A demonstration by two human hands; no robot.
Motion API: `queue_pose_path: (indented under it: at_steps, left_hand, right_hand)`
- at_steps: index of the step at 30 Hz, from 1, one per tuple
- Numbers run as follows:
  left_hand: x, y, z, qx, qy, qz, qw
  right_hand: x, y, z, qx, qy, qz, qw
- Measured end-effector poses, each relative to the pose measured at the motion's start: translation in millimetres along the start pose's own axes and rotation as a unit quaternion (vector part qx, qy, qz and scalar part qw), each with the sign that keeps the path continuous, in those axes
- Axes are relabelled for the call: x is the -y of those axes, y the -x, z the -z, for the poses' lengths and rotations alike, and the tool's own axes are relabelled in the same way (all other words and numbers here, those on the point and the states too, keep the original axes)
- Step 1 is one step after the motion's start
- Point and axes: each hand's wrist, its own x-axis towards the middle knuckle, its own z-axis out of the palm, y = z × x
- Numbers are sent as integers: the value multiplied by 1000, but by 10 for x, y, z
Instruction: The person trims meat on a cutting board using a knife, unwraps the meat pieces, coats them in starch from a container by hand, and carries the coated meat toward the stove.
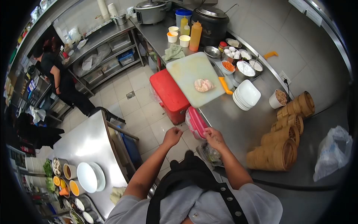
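Note:
My right hand (214,139) is at the counter's front edge, fingers closed at the near end of a pink-lidded plastic container (196,122). The container is tilted beside the counter, its clear side facing left. My left hand (173,137) is above the floor, left of the container, with its fingers curled in and nothing visible in them. Ahead, a pale lump of raw meat (204,85) lies on a white cutting board (182,72). An orange-handled knife (225,85) rests at the board's right edge, its blade hard to make out.
A red cooler box (169,95) stands against the counter's left side. Stacked white dishes (247,95), bamboo steamers (274,155) and a plastic bag (333,151) are to the right. Behind are squeeze bottles (195,36) and bowls of ingredients. A person (56,71) stands far left.

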Motion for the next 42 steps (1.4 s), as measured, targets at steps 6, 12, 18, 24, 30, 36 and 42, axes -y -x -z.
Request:
queue_pose_path:
  at_steps: [6,12,18,24,30,36,42]
  left_hand:
    - [-886,-1441,-107,-47,-12,-48,998]
    - [-796,-2600,-695,-38,32,-254,966]
    - [-1286,-2682,-534,-52,7,-5,999]
    - [-1230,-2917,-310,-54,-63,-85,993]
    - [-1013,-3097,-322,-15,-35,-131,991]
    - [-1091,-3154,-96,47,50,-177,982]
    - [-1041,-3310,-13,196,57,-67,977]
  right_hand:
    - [107,-1000,570,-133,40,33,990]
    - [-420,-2257,798,-312,161,102,931]
    - [-163,-2689,1112,-205,317,-30,925]
    - [-223,-2819,998,-161,242,-15,957]
    - [-229,-2116,819,-176,77,-153,969]
    - [42,-1457,576,-212,-140,-167,953]
    - [316,-1272,518,-228,-251,-175,924]
